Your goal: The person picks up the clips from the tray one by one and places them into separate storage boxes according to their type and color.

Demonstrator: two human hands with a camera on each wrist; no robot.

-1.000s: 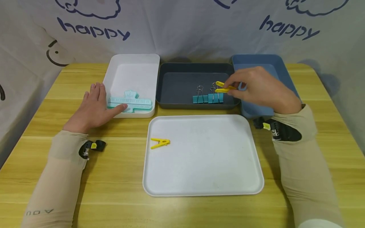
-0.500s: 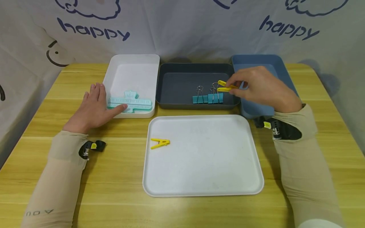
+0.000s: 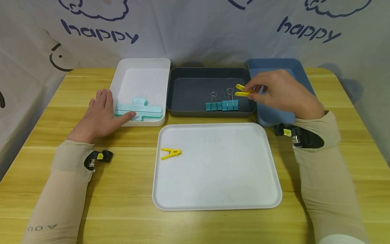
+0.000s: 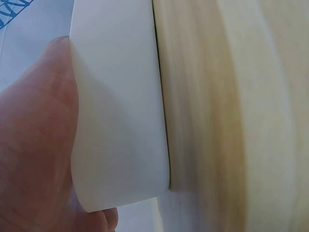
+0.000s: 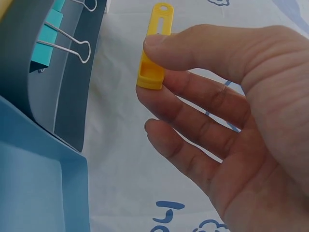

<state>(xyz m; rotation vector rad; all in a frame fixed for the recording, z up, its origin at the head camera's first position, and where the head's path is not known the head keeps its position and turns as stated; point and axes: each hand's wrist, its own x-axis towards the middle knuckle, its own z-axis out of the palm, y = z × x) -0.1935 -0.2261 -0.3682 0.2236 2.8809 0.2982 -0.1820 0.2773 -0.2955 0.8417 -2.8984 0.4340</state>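
My right hand point(image 3: 281, 91) pinches a yellow clothespin point(image 3: 242, 94) between thumb and fingers, above the dark grey tray's right end. In the right wrist view the yellow clothespin point(image 5: 153, 58) is held upright, with the thumb across its side. My left hand point(image 3: 100, 115) rests at the front left corner of the white tray point(image 3: 140, 69), fingers straight outside its wall, thumb across the front rim beside a mint bag clip point(image 3: 139, 109). Another yellow clothespin point(image 3: 171, 153) lies on the large white tray point(image 3: 219, 169). Teal binder clips point(image 3: 221, 105) stand in the dark grey tray point(image 3: 195, 110).
A blue tray point(image 3: 275, 118) sits at the back right, partly under the right hand. The three deep trays stand side by side along the wooden table's point(image 3: 122, 189) back edge. Behind them hangs a printed white cloth point(image 3: 207, 30).
My right hand has drifted slightly to the right and up with the clothespin, away from the binder clips. The left hand has stayed still.
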